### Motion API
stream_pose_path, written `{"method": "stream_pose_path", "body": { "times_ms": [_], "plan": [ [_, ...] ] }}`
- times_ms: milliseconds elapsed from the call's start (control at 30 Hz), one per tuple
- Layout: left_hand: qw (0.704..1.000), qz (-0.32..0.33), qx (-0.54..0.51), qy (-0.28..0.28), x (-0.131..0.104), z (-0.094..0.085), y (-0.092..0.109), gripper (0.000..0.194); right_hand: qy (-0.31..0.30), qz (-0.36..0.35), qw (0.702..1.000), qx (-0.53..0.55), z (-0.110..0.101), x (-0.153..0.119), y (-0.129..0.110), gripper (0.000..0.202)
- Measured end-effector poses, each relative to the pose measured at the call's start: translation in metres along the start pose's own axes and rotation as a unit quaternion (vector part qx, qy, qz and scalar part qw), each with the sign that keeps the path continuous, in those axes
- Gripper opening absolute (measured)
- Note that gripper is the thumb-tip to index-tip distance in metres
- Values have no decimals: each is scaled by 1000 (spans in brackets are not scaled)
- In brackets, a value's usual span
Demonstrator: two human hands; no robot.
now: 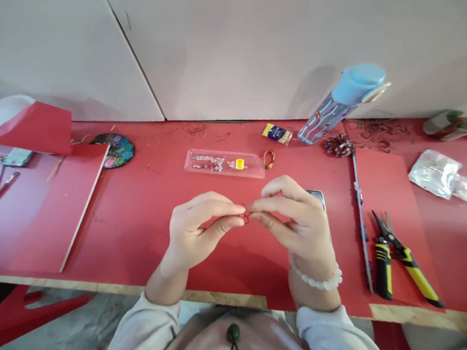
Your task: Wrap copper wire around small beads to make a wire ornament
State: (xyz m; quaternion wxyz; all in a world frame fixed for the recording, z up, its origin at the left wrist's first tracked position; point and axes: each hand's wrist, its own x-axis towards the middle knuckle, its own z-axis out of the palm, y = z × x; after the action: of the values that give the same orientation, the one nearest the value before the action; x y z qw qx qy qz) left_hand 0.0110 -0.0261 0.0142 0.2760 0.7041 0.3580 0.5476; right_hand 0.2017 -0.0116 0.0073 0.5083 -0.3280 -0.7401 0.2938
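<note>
My left hand and my right hand meet above the middle of the red table, fingertips almost touching. Between them is a thin red cord bent into a small loop, with what look like tiny beads at the left fingertips. Thumb and forefinger of each hand are pinched on it. White beads form a bracelet round my right wrist. Just beyond the hands lies a clear plastic tray holding small beads and a yellow cap. A braided ring rests at the tray's right end. A phone is partly hidden behind my right hand.
A blue-lidded bottle stands at the back by a small yellow packet. Yellow-black shears lie open on the right, near plastic bags. Leftward are a red board and a dark round palette.
</note>
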Motion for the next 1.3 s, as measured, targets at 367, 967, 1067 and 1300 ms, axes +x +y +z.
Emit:
{"method": "stream_pose_path", "body": {
  "times_ms": [367,967,1067,1300],
  "plan": [
    [982,-133,-129,19,-3,2,4,4,24,-38,998,-43,19,-5,8,15],
    [959,-158,-234,29,-2,1,-8,5,104,89,982,132,21,1,2,8],
    [960,-164,-223,35,-1,3,-7,4,131,159,950,233,26,2,-1,14],
    [968,-154,-194,32,-1,4,-7,4,165,225,878,390,42,5,3,22]
  ]
}}
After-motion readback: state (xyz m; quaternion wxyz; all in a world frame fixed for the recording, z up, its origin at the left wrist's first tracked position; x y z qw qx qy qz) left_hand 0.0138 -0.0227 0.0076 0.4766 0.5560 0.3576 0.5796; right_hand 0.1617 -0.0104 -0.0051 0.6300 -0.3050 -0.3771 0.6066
